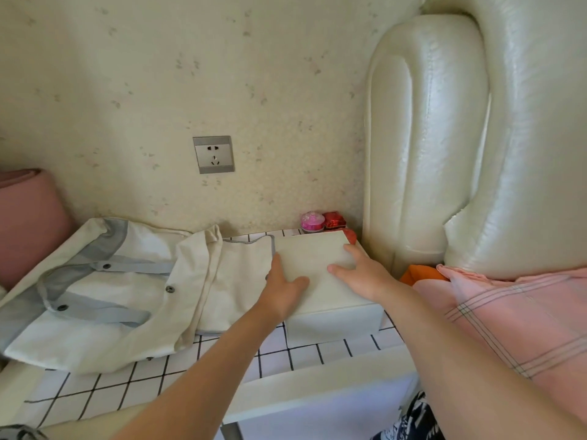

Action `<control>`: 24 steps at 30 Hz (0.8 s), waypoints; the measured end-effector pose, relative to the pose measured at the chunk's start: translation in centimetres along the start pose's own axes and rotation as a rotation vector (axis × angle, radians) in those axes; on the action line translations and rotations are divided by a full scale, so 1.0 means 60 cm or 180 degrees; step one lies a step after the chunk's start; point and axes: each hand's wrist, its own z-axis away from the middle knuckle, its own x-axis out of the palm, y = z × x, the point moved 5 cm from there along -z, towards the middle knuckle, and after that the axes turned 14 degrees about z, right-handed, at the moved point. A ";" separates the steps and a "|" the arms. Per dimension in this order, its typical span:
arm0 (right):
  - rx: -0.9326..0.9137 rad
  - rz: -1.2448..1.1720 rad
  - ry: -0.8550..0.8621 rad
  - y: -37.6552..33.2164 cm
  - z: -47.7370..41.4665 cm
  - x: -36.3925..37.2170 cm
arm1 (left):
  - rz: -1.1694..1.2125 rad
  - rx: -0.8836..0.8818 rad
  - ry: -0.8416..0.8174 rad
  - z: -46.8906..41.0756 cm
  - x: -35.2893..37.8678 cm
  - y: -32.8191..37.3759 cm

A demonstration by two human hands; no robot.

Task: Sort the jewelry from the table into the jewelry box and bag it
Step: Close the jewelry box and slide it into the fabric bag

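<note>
The bench [301,360] under its checked cover carries everything. The cloth tote bag [133,281] lies flat and slack across it, its near edge just left of the left hand's fingers. The white jewelry box [333,325] sits closed toward the bench's back right corner, directly under both hands. The left hand [282,290] lies against the box's left edge, fingers [275,265] straight along the side and thumb over the lid. The right hand [362,277] rests on the lid with fingers [352,252] spread flat, so neither has closed round anything. With the lid down, bagging seems the step in hand. I would move both hands to opposite side walls and lift level so the lid cannot swing open, but first spread the collapsed bag's mouth with one hand. Just beyond the right fingers stand a small pink pot [313,221] and a red trinket [334,220], near enough to be knocked.
</note>
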 end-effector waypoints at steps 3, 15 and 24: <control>-0.0036 -0.0111 0.0019 -0.002 -0.001 -0.002 | 0.0172 0.0074 -0.0017 -0.002 0.003 -0.005; -0.0275 -0.0105 0.0606 -0.076 0.033 -0.054 | 0.0595 0.0473 0.0002 0.005 -0.046 0.077; -0.0477 -0.0140 0.0426 -0.186 0.025 0.012 | 0.0137 0.0259 0.0154 0.008 -0.181 0.077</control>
